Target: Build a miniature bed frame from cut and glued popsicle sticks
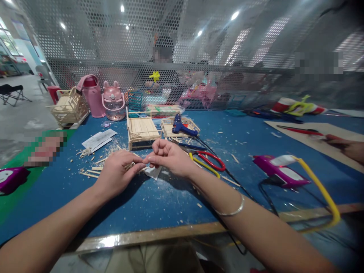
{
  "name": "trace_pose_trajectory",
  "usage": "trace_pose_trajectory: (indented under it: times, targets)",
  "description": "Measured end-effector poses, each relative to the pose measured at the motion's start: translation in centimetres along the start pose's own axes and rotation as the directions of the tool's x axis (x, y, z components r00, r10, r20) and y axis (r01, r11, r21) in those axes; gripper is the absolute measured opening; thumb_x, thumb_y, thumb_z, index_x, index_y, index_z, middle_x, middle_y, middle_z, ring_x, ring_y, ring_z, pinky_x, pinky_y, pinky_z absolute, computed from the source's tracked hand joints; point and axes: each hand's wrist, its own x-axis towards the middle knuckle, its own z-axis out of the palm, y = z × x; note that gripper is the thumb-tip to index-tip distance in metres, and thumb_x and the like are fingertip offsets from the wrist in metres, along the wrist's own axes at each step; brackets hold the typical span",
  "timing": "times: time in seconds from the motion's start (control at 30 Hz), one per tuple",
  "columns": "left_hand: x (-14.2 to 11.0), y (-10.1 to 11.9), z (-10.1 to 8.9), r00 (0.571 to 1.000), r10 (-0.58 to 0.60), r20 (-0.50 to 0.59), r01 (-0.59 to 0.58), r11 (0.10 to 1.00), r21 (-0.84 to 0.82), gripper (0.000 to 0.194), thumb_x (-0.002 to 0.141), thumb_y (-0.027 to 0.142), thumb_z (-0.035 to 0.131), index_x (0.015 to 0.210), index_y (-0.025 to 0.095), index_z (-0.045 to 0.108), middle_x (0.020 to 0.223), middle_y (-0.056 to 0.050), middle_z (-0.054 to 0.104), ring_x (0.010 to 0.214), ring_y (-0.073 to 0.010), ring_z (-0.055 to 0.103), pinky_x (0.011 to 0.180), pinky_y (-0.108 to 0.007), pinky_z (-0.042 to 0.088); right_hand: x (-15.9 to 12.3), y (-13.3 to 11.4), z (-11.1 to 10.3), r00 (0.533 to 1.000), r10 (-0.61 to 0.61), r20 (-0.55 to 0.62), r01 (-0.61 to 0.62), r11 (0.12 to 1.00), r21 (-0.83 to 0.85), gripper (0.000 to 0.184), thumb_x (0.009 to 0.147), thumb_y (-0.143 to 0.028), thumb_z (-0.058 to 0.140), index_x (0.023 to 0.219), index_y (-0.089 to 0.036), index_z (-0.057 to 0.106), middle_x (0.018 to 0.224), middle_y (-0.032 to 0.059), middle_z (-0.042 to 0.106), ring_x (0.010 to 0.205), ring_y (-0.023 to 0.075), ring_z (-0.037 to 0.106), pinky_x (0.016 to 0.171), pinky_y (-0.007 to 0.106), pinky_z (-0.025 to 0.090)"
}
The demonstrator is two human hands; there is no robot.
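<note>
Over the blue tabletop (176, 212), my left hand (115, 170) is closed around a few short wooden sticks (130, 165). My right hand (172, 157) pinches at the tips of the left fingers; what sits in that pinch is too small to make out. A white paper scrap (153, 173) lies under the fingertips. Just beyond the hands stands a miniature wooden stick bed (143, 129). A blue glue gun (182, 127) rests on a second stick frame (167, 131). Scissors with red and yellow handles (212, 159) lie beside my right wrist. Loose sticks (92, 172) are scattered left.
A pink bottle (93, 96), a pink-lidded jug (113, 102) and another stick model (69, 106) stand at back left. A purple device (280, 172) with a yellow cable sits right. Another person's hand (352, 149) is at far right. A perforated metal screen (113, 45) rises behind.
</note>
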Motion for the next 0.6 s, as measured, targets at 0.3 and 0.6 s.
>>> trace_pose_trajectory:
  times: [0.3,0.6]
  targets:
    - [-0.1,-0.3,-0.1,0.975,0.131,0.178,-0.178,0.943,0.281,0.024,0.087,0.023,0.043,0.09,0.021,0.066,0.084,-0.005,0.07,0.078,-0.0183,0.058,0.076,-0.035,0.038,-0.7,-0.3,0.5,0.998,-0.047,-0.031,0.039,0.972,-0.231,0.027,0.066,-0.026,0.064,0.073,-0.021,0.039,0.061,-0.0047,0.057,0.058,0.0092,0.052,0.057,0.025,0.039]
    - [0.0,0.3,-0.4,0.997,0.049,-0.057,-0.028,0.947,0.32,0.026,0.081,0.025,0.044,0.064,0.017,0.062,0.061,-0.003,0.062,0.063,-0.0166,0.054,0.065,-0.029,0.039,-1.2,-0.3,1.6,0.992,-0.117,0.043,0.121,0.983,-0.134,0.019,0.072,-0.017,0.058,0.082,-0.021,0.042,0.081,0.0003,0.065,0.077,0.0115,0.06,0.069,0.026,0.044]
